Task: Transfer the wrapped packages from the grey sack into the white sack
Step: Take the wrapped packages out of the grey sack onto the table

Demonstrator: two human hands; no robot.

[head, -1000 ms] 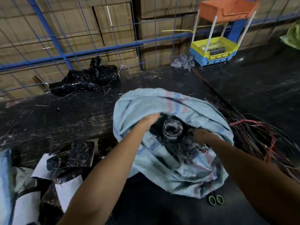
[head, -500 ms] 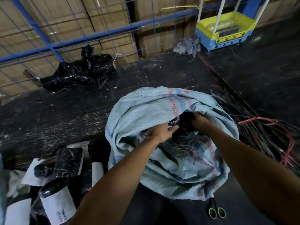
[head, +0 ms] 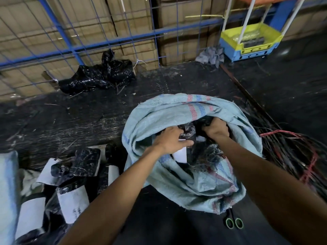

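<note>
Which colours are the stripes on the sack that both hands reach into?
Red and blue stripes on the pale grey-blue sack, seen in the head view.

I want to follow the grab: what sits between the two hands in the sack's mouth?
Head view: a black wrapped package lies between left hand and right hand.

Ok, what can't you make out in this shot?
Head view only:
- How many packages are left in the grey sack: its folds and both hands hide them.
- Right hand fingers: buried in black wrap.
- Scissors blades: under the sack.
- Package labels: print too small.
</note>
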